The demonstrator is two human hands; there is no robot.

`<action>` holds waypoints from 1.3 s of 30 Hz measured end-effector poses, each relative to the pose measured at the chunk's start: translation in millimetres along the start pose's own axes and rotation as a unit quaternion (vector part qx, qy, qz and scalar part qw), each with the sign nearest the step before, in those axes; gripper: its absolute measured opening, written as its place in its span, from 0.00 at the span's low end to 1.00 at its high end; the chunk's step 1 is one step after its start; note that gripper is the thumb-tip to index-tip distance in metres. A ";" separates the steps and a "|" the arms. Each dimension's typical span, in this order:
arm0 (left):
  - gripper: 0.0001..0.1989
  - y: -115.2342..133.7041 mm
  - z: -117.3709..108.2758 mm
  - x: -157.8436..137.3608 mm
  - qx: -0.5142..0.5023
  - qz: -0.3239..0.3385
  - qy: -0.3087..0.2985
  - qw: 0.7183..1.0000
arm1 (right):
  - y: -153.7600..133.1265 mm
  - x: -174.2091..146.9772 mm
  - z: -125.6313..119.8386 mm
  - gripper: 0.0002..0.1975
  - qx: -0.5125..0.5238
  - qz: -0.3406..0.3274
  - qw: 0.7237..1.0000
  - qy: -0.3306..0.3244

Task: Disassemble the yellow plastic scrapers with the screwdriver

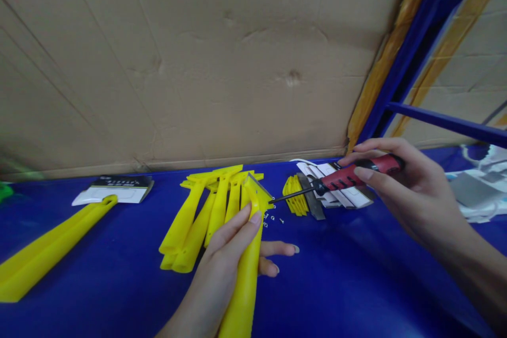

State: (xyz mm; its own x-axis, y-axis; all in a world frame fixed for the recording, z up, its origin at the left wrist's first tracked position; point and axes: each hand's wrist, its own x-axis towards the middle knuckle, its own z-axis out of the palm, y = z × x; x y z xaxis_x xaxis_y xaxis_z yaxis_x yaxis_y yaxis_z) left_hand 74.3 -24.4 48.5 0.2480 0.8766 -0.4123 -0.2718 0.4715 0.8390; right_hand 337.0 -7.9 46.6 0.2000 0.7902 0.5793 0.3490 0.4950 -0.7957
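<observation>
My left hand [233, 243] is closed around the yellow handle of a scraper [247, 274], its head tilted up and away from me with a metal blade along the edge. Between the fingers and thumb of my right hand [407, 185] is a screwdriver [352, 174] with a red and black grip. Its dark shaft points left, and the tip meets or nearly meets the scraper head. Small screws and nuts [272, 218] lie on the blue surface just beyond my left fingers. Whether a screw sits under the tip is too small to tell.
Several yellow scraper handles [190, 222] are heaped behind my left hand. Small yellow pieces [295, 195], a dark blade strip [316, 203] and white packets [336, 185] lie to the right. At left are a packaged yellow tool [59, 248] and its card [114, 190]. Cardboard [237, 63] stands behind.
</observation>
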 end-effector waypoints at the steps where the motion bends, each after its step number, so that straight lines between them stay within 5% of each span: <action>1: 0.35 -0.2 0.2 1.0 -0.004 0.001 0.008 1.000 | -1.5 0.5 0.5 0.11 -0.023 -0.004 1.000 0.005; 5: 0.35 -1.2 -0.7 1.9 -0.011 0.013 0.030 0.999 | -8.1 1.9 2.0 0.10 -0.108 -0.020 0.994 0.022; 19: 0.37 0.5 4.1 -3.5 0.004 0.041 0.007 0.999 | -7.0 1.8 -0.3 0.11 -0.123 -0.004 0.992 0.035; 24: 0.37 -6.7 1.1 3.1 0.050 0.073 0.015 0.996 | -1.8 6.9 -6.0 0.12 -0.042 0.079 0.989 0.122; 29: 0.31 -18.2 1.3 8.7 0.134 0.134 0.036 0.981 | -4.8 15.0 -1.7 0.16 0.079 0.165 0.953 0.239; 34: 0.21 -22.1 2.7 4.8 0.229 0.201 0.060 0.950 | -7.7 15.4 7.6 0.16 0.154 0.177 0.951 0.202; 39: 0.17 -23.5 -0.2 5.2 0.182 0.208 0.041 0.960 | -4.1 9.5 11.4 0.18 0.112 0.187 0.960 0.174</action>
State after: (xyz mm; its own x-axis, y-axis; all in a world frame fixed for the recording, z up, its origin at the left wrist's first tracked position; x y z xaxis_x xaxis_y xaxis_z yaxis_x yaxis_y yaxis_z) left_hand 81.9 -30.9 26.6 0.1099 0.9935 -0.0285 0.0145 0.0270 0.9995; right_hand 327.1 1.7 53.3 0.5811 0.7781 0.2385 -0.0056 0.2968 -0.9549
